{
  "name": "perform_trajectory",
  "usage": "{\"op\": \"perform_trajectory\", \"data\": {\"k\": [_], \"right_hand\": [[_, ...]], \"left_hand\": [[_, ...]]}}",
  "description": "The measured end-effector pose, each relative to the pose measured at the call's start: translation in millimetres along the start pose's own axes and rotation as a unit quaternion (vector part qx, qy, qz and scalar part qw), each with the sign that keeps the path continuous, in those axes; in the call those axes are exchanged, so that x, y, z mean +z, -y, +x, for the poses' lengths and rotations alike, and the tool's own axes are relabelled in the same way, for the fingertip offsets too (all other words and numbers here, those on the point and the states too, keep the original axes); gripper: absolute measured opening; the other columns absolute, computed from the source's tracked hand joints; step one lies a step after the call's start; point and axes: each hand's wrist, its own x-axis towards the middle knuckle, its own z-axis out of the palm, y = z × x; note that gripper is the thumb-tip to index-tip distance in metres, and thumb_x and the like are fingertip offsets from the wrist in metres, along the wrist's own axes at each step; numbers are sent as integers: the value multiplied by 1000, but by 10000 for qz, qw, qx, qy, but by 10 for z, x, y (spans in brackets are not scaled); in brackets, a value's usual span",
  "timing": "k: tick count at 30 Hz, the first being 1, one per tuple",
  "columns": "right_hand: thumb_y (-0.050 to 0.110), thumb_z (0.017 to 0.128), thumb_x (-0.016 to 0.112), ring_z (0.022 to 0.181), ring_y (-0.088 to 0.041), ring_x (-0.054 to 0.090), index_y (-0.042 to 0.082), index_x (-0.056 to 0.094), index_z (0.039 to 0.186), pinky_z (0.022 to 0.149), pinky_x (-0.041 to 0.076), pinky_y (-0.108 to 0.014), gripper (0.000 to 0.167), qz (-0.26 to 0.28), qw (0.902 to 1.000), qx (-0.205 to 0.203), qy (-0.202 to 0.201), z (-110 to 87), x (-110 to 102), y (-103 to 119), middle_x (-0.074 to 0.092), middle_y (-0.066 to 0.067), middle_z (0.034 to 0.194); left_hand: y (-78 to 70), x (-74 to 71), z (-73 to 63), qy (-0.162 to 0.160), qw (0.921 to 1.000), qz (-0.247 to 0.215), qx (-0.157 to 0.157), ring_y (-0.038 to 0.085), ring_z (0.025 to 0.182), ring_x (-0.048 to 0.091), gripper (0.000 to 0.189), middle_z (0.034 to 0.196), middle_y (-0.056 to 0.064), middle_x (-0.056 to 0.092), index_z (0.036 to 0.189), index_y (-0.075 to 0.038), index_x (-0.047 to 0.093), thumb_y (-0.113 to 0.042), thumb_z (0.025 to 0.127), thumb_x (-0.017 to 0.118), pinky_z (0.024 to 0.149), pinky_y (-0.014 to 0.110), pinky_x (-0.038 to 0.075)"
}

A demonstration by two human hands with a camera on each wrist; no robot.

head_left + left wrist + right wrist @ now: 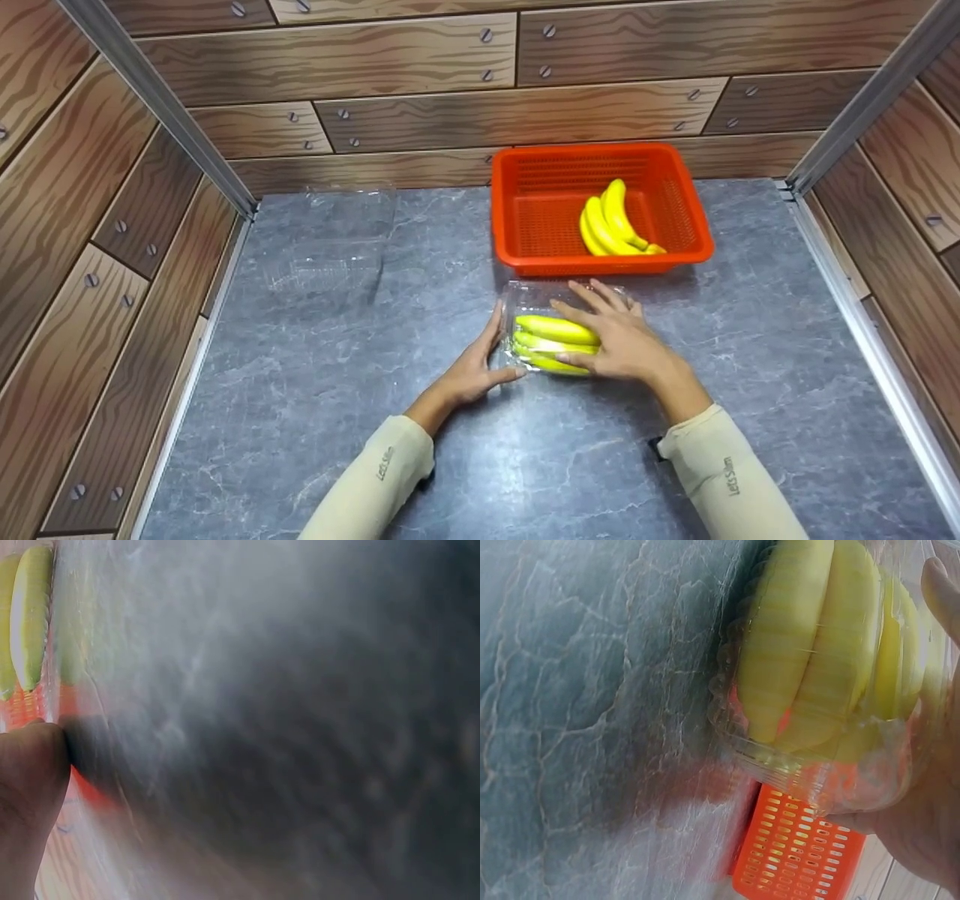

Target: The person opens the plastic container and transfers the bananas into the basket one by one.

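Observation:
A clear plastic clamshell box (534,297) with a bunch of bananas (553,330) inside sits on the table in front of the red basket. My left hand (471,369) stands along the box's left side, fingers straight and thumb by the near corner. Over the right part of the lid spreads my right hand (628,343), its fingers extended and resting on the plastic. In the right wrist view the bananas (784,645) show through the ribbed wall of the box. The left wrist view is mostly blurred, with banana tips (30,622) at its edge.
Behind the box, a red plastic basket (517,264) holds another bunch of bananas (606,221). An open clear clamshell box (337,251) lies at the back left. Wood-patterned walls (420,60) and metal rails (877,375) bound the grey marbled table (300,375).

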Motion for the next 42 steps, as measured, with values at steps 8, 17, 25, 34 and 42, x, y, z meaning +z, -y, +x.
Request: {"op": "perform_trajectory", "data": {"k": [8,17,25,34,42], "right_hand": [[75,92,65,166,-44,18,39,41,164,118,19,-90,84,-23,10000,16,29,18,-8,17,23,-6,181],[74,91,66,166,-44,18,41,40,164,117,19,-90,84,-3,10000,42,31,28,0,27,22,-5,181],[70,91,69,165,-46,21,36,44,163,116,21,-91,84,-17,10000,-36,-70,22,0,30,26,-8,179],[70,95,64,166,-45,19,37,45,163,115,17,-93,78,313,9995,86,28,37,-45,5,27,-4,180],[71,95,64,166,-44,18,38,46,162,116,15,-92,77,409,9989,157,150,73,-84,19,32,-2,178]], "left_hand": [[6,10,10,-14,9994,337,121,27,168,17,115,182,4,3,173,-23,-8,-33,95,76,139,49,11],[11,69,-12,-111,9975,685,146,26,170,7,108,183,2,-3,173,-21,-11,-35,99,68,139,49,9],[-4,125,-9,-301,9969,729,-41,28,169,12,106,183,5,3,173,-18,-8,-34,98,65,139,51,13],[-7,124,-8,-287,9964,799,-6,28,169,17,105,182,8,9,174,-19,-5,-27,94,64,138,51,15],[10,79,-16,-225,9967,776,-56,28,169,16,105,182,8,10,174,-24,-3,-32,95,66,138,51,15]]}}
